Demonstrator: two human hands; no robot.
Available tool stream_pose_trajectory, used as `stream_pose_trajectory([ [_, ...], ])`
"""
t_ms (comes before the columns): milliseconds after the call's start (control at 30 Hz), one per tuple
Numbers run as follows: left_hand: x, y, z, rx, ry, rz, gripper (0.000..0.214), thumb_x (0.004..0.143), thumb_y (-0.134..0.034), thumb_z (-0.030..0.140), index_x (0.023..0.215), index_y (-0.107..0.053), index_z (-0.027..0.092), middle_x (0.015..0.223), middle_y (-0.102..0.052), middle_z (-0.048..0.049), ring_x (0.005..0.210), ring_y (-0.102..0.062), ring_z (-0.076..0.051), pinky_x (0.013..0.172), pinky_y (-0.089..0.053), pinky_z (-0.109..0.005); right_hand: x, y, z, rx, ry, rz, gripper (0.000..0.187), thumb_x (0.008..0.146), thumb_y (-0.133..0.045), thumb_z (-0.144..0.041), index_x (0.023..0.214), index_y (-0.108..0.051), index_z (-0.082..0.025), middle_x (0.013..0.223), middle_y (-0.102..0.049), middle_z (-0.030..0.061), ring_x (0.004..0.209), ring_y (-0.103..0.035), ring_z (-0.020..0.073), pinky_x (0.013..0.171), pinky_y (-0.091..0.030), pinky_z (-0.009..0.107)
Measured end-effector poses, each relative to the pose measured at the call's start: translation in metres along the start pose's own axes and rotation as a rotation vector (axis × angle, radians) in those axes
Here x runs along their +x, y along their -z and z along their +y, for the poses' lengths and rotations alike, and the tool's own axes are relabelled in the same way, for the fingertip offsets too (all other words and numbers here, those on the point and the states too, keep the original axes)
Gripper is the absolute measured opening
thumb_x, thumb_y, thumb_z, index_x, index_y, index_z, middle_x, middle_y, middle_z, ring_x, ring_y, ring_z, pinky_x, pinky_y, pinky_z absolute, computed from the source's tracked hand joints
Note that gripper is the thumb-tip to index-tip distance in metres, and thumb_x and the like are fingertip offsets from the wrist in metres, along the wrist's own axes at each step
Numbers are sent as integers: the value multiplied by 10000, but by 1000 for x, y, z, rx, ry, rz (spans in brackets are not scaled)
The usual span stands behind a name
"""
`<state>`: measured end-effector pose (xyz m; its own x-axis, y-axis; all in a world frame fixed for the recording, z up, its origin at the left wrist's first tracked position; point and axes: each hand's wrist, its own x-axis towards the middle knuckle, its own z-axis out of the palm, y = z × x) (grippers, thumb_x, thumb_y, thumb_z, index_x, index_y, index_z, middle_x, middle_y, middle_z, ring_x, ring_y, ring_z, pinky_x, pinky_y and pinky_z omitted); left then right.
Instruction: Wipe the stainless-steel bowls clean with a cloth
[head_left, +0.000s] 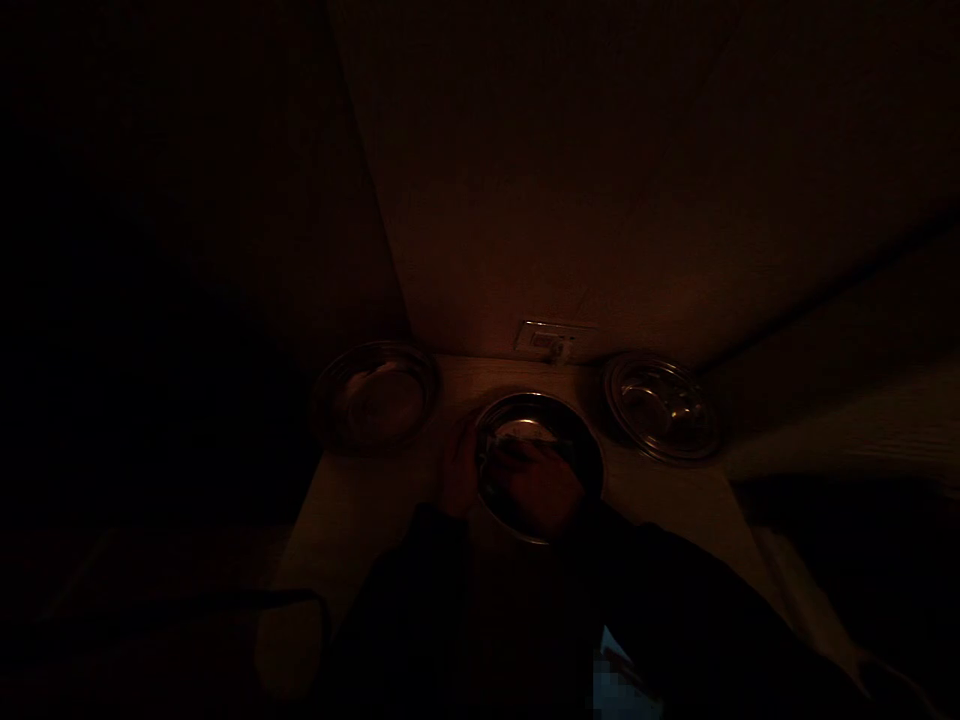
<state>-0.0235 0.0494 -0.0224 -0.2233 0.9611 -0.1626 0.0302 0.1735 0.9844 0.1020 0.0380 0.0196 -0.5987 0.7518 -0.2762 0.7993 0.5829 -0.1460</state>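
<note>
The scene is very dark. A round metal bowl sits in the middle of a pale table. My right hand is inside the bowl, its fingers closed around a thin utensil I cannot make out clearly. My left hand rests against the bowl's left rim. Its fingers are too dim to read. Both my sleeves are dark.
A second metal bowl stands at the back left of the table and a third metal bowl at the back right. A wall socket sits on the wall behind. A dark cord crosses the table's near left corner.
</note>
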Motion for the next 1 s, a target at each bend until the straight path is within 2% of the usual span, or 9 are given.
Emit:
stream_pose_trajectory([
  [167, 2, 1, -3, 25, -14, -5, 376, 891, -348, 242, 1117, -622, 120, 1222, -617, -128, 1152, -555, -217, 1036, -379, -355, 16, 2, 3, -20, -127, 17, 363, 944, -366, -180, 1262, -538, -217, 1389, -498, 28, 1250, -405, 284, 981, -376, 470],
  [267, 2, 1, -5, 30, -12, 4, 378, 886, -353, 243, 1131, -615, 121, 1239, -608, -125, 1168, -544, -219, 1044, -371, -359, 17, -1, 3, -18, -145, 52, 374, 952, -339, -178, 1275, -526, -198, 1379, -507, 42, 1237, -412, 284, 977, -377, 473],
  [467, 1, -1, -5, -24, 29, 48, 360, 896, -344, 270, 1110, -620, 180, 1234, -624, -76, 1159, -554, -188, 1026, -395, -333, 4, -7, 0, -3, 4, 13, 329, 932, -408, -180, 1192, -590, -268, 1376, -510, 3, 1219, -430, 273, 923, -414, 455],
  [633, 3, 0, -7, 19, 26, 34, 369, 884, -356, 255, 1115, -620, 143, 1216, -630, -103, 1146, -559, -200, 1039, -382, -352, 13, -1, 6, -17, -60, 19, 332, 940, -399, -194, 1209, -577, -270, 1375, -512, -10, 1235, -421, 272, 966, -389, 465],
  [733, 4, 1, -13, 17, -8, 44, 356, 878, -376, 274, 1112, -621, 165, 1220, -627, -92, 1150, -557, -201, 1047, -373, -357, 18, 2, 10, -21, -74, 26, 346, 945, -383, -199, 1239, -556, -255, 1382, -505, 3, 1231, -427, 273, 975, -383, 474],
  [933, 3, -2, -11, -55, 21, 61, 349, 879, -387, 315, 1098, -623, 179, 1217, -629, -75, 1161, -550, -208, 1054, -366, -376, 5, -2, 11, -4, 103, -14, 302, 918, -448, -194, 1139, -611, -319, 1348, -536, -43, 1236, -423, 255, 930, -416, 458],
  [1000, 2, -2, -6, -45, 47, 59, 351, 876, -384, 302, 1095, -626, 171, 1217, -630, -80, 1154, -553, -210, 1051, -365, -375, 4, -2, 11, -7, 111, -22, 295, 920, -445, -197, 1131, -616, -312, 1348, -537, -49, 1228, -429, 249, 939, -412, 454],
])
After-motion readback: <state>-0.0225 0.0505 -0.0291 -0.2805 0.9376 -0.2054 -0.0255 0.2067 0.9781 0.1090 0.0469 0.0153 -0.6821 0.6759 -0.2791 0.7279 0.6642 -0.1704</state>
